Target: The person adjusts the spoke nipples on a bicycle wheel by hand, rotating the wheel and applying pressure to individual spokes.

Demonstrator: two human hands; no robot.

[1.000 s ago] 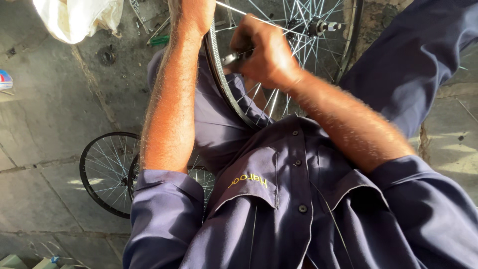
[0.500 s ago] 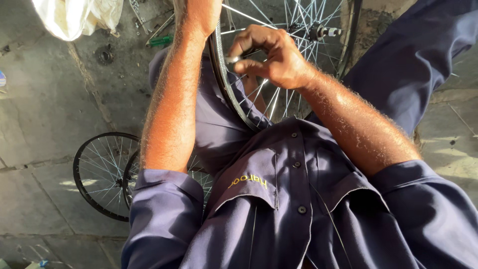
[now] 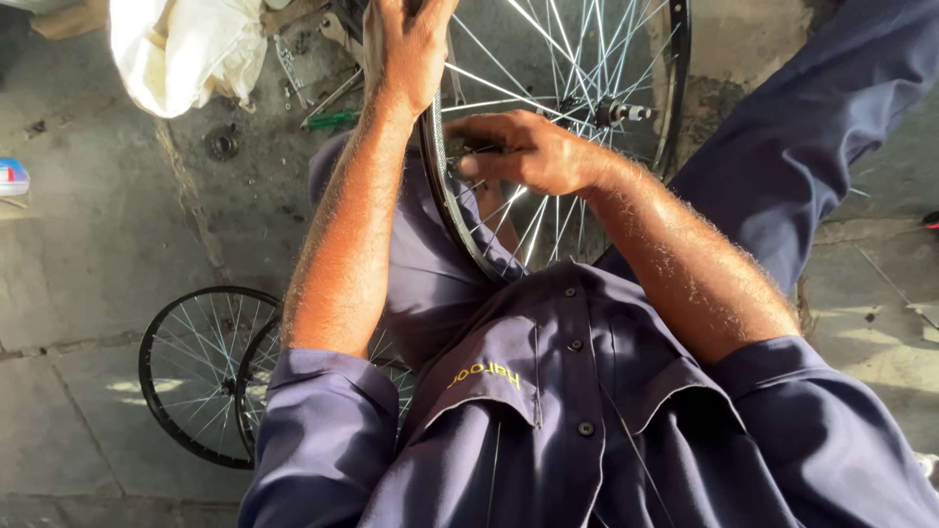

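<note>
Wheel (image 3: 558, 147): silver rim & spokes, dark hub w/ silver axle end. Shirt (image 3: 548, 420) & trousers (image 3: 782, 127) navy-blue, dark buttons, yellow stitching on pocket flap. Spare wheels (image 3: 196, 372) black rims, pale spokes; cloth bag (image 3: 186, 49) off-white; floor (image 3: 78, 244) grey, stained; screwdriver (image 3: 333, 120) green handle.

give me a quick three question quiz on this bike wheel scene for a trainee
1. True or false: the left hand grips the rim of the silver wheel.
2. Where do the right hand fingers sit? A) on the hub B) among the spokes by the rim C) on the floor
3. What lies on the floor under the left arm?

Key
1. True
2. B
3. Black wheels, lying flat beside the white bag side of the floor.
</note>
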